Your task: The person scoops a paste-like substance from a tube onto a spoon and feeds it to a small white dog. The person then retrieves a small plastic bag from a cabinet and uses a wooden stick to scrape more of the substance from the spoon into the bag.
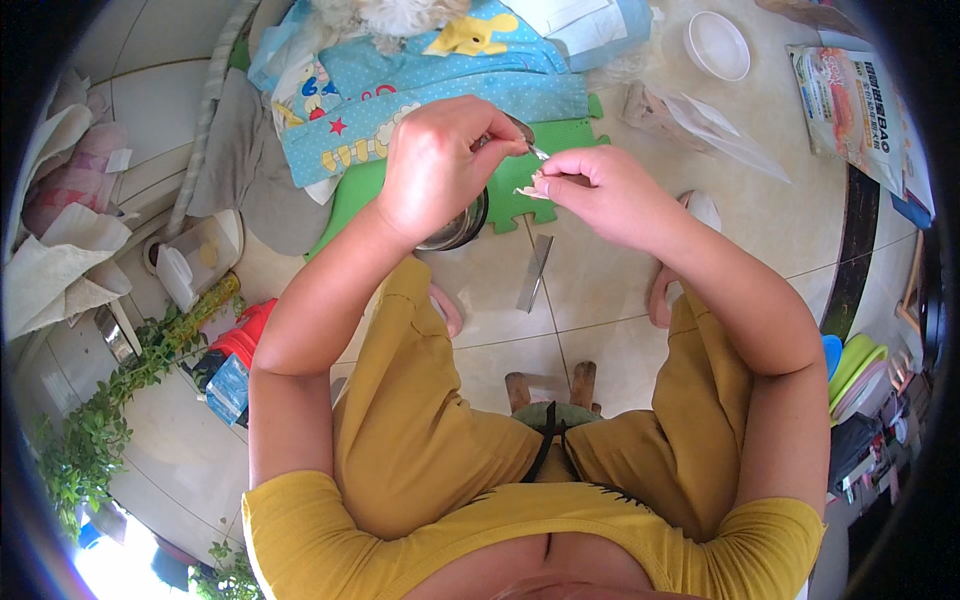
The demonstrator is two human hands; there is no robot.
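Observation:
My left hand (pixel 450 161) is raised before me, thumb and finger pinched on a small metal utensil (pixel 535 150), perhaps a spoon; its full shape is hidden. My right hand (pixel 600 191) holds a pale, ragged piece of soft material (pixel 531 190) close to the utensil's end. Partly behind my left wrist stands a round metal bowl (pixel 459 229) with a dark rim. A metal comb (pixel 535 273) lies on the tiled floor below my hands.
Beyond my hands a fluffy, light-furred animal (pixel 390 15) is on a blue patterned cloth (pixel 450 82) over a green foam mat (pixel 566 142). At right are a clear plastic bag (pixel 697 127), a white bowl (pixel 717 46) and a printed food bag (pixel 847 112). A lidded plastic container (pixel 199 255) stands left.

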